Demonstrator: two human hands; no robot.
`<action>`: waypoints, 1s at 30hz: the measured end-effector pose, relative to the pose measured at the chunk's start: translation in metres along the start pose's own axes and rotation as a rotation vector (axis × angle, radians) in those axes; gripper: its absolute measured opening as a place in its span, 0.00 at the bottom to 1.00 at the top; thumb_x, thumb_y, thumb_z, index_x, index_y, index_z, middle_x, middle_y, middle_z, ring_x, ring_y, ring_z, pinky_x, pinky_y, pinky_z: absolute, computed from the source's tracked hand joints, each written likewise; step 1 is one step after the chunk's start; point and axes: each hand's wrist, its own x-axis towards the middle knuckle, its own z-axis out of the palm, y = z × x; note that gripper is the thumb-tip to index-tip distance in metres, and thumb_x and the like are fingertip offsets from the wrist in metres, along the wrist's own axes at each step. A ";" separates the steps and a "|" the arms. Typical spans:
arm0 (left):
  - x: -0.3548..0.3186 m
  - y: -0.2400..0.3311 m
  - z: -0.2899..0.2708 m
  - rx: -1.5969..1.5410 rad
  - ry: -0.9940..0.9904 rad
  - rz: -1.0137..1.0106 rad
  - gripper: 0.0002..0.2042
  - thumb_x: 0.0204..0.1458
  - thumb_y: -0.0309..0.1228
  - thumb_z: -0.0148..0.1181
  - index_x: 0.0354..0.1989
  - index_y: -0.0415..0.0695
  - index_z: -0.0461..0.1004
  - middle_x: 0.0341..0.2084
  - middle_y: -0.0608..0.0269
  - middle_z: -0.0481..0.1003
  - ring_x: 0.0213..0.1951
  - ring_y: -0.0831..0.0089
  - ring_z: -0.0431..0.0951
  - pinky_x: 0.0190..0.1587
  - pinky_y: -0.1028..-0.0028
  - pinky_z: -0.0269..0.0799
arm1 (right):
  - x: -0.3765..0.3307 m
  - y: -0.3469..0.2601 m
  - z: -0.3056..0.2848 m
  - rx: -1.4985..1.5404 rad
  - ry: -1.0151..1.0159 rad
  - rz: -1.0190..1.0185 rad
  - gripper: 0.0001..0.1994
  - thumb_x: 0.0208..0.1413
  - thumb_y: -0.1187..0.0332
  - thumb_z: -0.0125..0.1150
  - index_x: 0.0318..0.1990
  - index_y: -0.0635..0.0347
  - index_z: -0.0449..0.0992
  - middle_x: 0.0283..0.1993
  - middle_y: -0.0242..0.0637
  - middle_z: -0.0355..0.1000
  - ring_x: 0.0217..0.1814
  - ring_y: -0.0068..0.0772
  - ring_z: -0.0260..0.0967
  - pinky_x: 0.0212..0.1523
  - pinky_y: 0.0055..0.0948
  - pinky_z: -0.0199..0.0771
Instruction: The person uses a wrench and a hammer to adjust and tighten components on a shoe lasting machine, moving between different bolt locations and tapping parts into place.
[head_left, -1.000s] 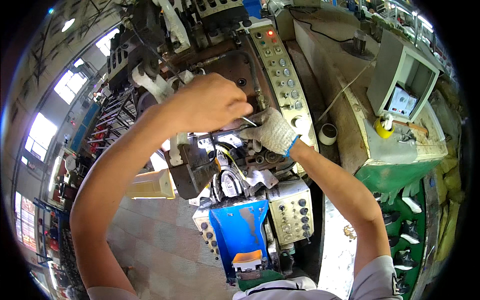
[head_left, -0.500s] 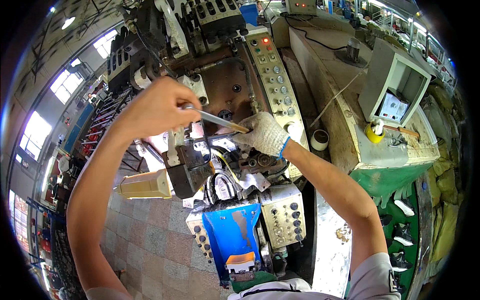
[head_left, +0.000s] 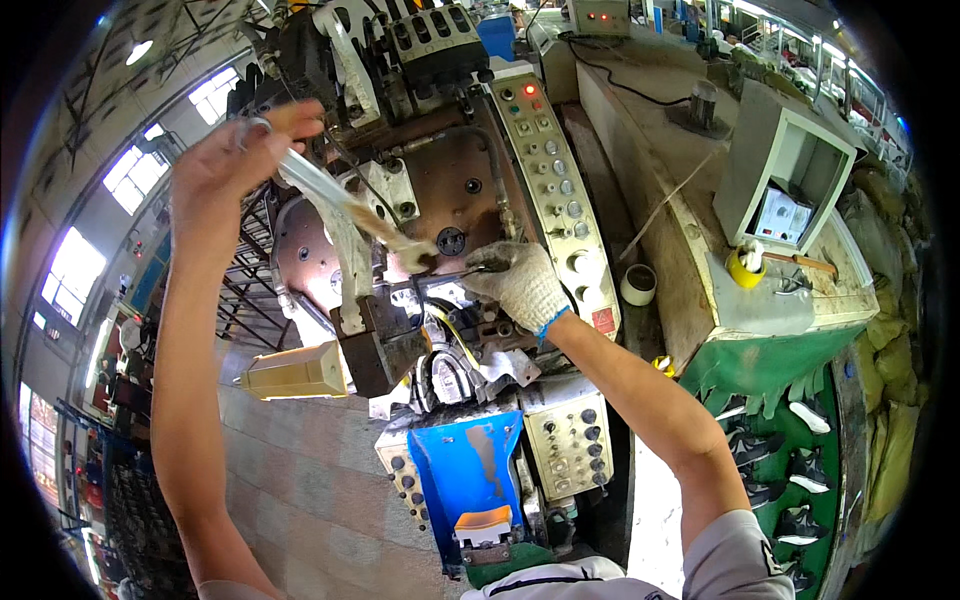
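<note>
My bare left hand (head_left: 225, 165) is raised at the left and closed on one end of a long silver wrench (head_left: 325, 190), smeared by motion. A ring-shaped end shows by its fingers; the wider far end slants down toward the machine (head_left: 440, 160). My right hand (head_left: 520, 285) wears a white knit glove with a blue cuff. Its fingers are pinched together low over the machine's middle, near a thin dark piece at the fingertips; what they hold is too small to make out. Below them sits a grey metal clamp part (head_left: 450, 375) with a yellow cable beside it.
A panel of knobs and gauges (head_left: 555, 190) runs along the machine's right side. A blue tray-like cover (head_left: 465, 450) is at the front. On the right, a bench (head_left: 650, 130) carries a grey box (head_left: 785, 165) and yellow cup (head_left: 745, 268). Several black shoes (head_left: 805, 470) stand beneath.
My left hand has swung up and left with the wrench, whose far end has come away from my right hand. The gloved hand has shifted slightly left and down.
</note>
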 end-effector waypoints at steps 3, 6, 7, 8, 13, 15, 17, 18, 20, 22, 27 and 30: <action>0.008 0.003 -0.009 -0.302 0.154 -0.068 0.12 0.59 0.32 0.62 0.44 0.34 0.77 0.34 0.52 0.81 0.33 0.68 0.82 0.40 0.68 0.78 | -0.006 -0.001 0.010 0.596 0.013 0.248 0.13 0.51 0.79 0.69 0.45 0.74 0.79 0.38 0.45 0.81 0.37 0.34 0.82 0.37 0.30 0.82; 0.013 -0.010 -0.033 -0.575 0.171 -0.228 0.13 0.61 0.33 0.61 0.44 0.34 0.77 0.29 0.56 0.80 0.26 0.72 0.79 0.31 0.74 0.74 | -0.009 -0.010 0.022 0.587 0.059 0.224 0.14 0.53 0.83 0.66 0.47 0.77 0.76 0.38 0.45 0.80 0.35 0.32 0.81 0.33 0.27 0.81; 0.012 -0.005 -0.017 -0.401 0.127 -0.308 0.11 0.61 0.34 0.61 0.40 0.37 0.78 0.27 0.60 0.78 0.24 0.75 0.77 0.29 0.74 0.72 | -0.009 -0.005 0.020 0.564 0.097 0.213 0.14 0.53 0.83 0.66 0.48 0.77 0.76 0.38 0.45 0.80 0.35 0.32 0.81 0.32 0.27 0.81; 0.005 0.014 0.006 -0.213 0.087 -0.384 0.10 0.62 0.35 0.61 0.37 0.39 0.79 0.25 0.64 0.77 0.22 0.77 0.75 0.27 0.74 0.70 | -0.010 -0.005 0.022 0.594 0.102 0.234 0.14 0.53 0.83 0.66 0.48 0.77 0.76 0.38 0.45 0.80 0.35 0.31 0.81 0.33 0.26 0.81; -0.005 0.027 0.060 0.663 -0.662 -0.338 0.09 0.58 0.30 0.61 0.29 0.40 0.80 0.21 0.62 0.76 0.22 0.72 0.76 0.25 0.67 0.69 | -0.013 0.000 0.037 0.799 0.215 0.267 0.15 0.53 0.82 0.65 0.49 0.77 0.76 0.37 0.44 0.80 0.35 0.31 0.80 0.35 0.26 0.81; -0.007 0.016 0.074 0.995 -0.900 -0.096 0.06 0.54 0.27 0.60 0.29 0.39 0.81 0.22 0.57 0.77 0.25 0.64 0.79 0.28 0.63 0.72 | -0.019 0.002 0.049 0.932 0.261 0.281 0.13 0.54 0.82 0.64 0.48 0.76 0.76 0.37 0.43 0.80 0.34 0.30 0.79 0.35 0.27 0.82; -0.008 0.011 0.090 1.357 -1.009 0.267 0.05 0.49 0.24 0.59 0.30 0.39 0.81 0.24 0.52 0.79 0.29 0.56 0.82 0.31 0.59 0.73 | -0.024 -0.005 0.060 1.064 0.314 0.281 0.12 0.55 0.81 0.64 0.47 0.75 0.76 0.37 0.43 0.79 0.34 0.30 0.79 0.36 0.27 0.82; -0.005 0.004 0.097 1.393 -1.061 0.316 0.08 0.45 0.23 0.59 0.34 0.41 0.81 0.26 0.50 0.80 0.34 0.52 0.82 0.33 0.56 0.73 | -0.025 -0.008 0.062 1.147 0.314 0.300 0.11 0.57 0.82 0.61 0.47 0.74 0.76 0.38 0.43 0.79 0.36 0.31 0.80 0.38 0.27 0.82; -0.004 0.003 0.111 1.433 -1.099 0.439 0.10 0.46 0.24 0.60 0.38 0.43 0.81 0.26 0.51 0.80 0.33 0.54 0.83 0.33 0.58 0.73 | -0.026 -0.004 0.067 1.223 0.315 0.301 0.10 0.58 0.83 0.60 0.47 0.73 0.76 0.39 0.43 0.79 0.37 0.32 0.80 0.40 0.27 0.82; 0.001 0.002 0.124 1.474 -1.178 0.520 0.16 0.48 0.27 0.61 0.48 0.44 0.79 0.26 0.52 0.80 0.32 0.58 0.84 0.33 0.61 0.75 | -0.029 -0.001 0.069 1.301 0.291 0.289 0.11 0.60 0.84 0.57 0.49 0.71 0.75 0.40 0.43 0.78 0.40 0.33 0.81 0.41 0.27 0.82; 0.000 -0.018 0.143 1.514 -1.248 0.780 0.18 0.49 0.32 0.62 0.48 0.39 0.78 0.29 0.55 0.80 0.31 0.59 0.84 0.34 0.62 0.76 | -0.033 0.009 0.066 1.289 0.191 0.281 0.13 0.62 0.81 0.57 0.53 0.69 0.74 0.46 0.42 0.79 0.47 0.35 0.80 0.49 0.30 0.83; 0.002 -0.024 0.149 1.410 -1.257 0.809 0.16 0.50 0.32 0.60 0.47 0.40 0.78 0.29 0.54 0.79 0.31 0.59 0.83 0.33 0.61 0.76 | -0.035 0.005 0.062 1.355 0.150 0.253 0.15 0.60 0.82 0.57 0.54 0.69 0.74 0.46 0.41 0.79 0.47 0.34 0.80 0.48 0.29 0.83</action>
